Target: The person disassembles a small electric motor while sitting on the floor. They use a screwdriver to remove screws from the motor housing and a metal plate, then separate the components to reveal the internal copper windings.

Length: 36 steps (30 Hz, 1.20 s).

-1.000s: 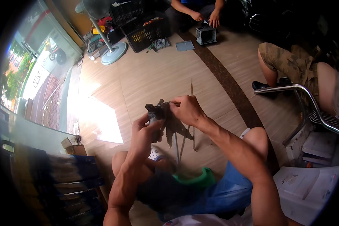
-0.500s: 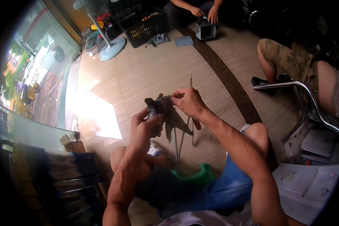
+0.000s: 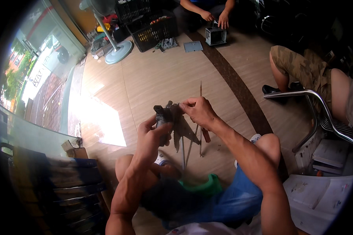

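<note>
My left hand [image 3: 150, 137] is wrapped round a dark, rounded mechanical part [image 3: 164, 116] with a blocky projection on top. Just to the right of that part hangs a flat dark piece [image 3: 185, 131] with a jagged lower edge; I cannot tell whether the two are joined. At the upper end of this piece, the fingertips of my right hand [image 3: 198, 112] are pinched together, and what lies between them is too small to make out. Below the hands, a thin rod [image 3: 201, 89] and a red-handled tool [image 3: 206, 135] show near the floor, partly covered.
Across the floor a person's hands [image 3: 222, 18] work at a metal box frame [image 3: 216, 36]. Nearby are a flat grey panel [image 3: 193, 46], a black crate [image 3: 153, 33] and a fan base [image 3: 119, 52]. A metal chair [image 3: 310, 93] stands right, a green stool [image 3: 208, 186] below me.
Both my hands and the dark part sit slightly lower and farther right in the picture. The grips look the same, and the whole scene has shifted a little.
</note>
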Each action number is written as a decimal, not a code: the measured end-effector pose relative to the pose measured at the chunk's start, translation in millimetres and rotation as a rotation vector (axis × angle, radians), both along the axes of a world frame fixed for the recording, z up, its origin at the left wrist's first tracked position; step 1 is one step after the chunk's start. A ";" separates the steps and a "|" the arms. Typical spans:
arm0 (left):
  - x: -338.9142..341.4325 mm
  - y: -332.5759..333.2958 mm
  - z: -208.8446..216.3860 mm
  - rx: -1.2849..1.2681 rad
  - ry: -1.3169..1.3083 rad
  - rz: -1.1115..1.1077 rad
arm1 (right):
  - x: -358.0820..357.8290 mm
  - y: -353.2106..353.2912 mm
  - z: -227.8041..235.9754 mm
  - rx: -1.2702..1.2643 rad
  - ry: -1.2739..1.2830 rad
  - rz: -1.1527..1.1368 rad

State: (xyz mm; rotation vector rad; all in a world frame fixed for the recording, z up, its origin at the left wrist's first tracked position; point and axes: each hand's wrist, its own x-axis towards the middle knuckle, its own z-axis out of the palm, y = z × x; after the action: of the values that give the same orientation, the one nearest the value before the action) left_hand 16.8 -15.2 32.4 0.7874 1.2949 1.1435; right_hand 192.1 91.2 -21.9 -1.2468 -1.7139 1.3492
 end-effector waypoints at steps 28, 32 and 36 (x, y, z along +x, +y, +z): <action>-2.1 1.1 0.8 0.007 -0.019 -0.022 | -1.4 -1.1 0.0 -0.024 0.089 -0.058; -1.5 1.1 1.1 0.000 -0.009 -0.022 | -1.3 -3.1 -0.4 -0.164 0.199 -0.055; 0.1 0.9 1.4 0.002 -0.023 -0.021 | 2.4 -5.0 6.8 -0.198 0.151 -0.039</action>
State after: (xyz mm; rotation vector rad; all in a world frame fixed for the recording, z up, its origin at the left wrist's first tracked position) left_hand 16.9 -14.3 33.8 0.7854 1.2637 1.1341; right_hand 194.5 86.2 -15.1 -1.2436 -1.4743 1.5778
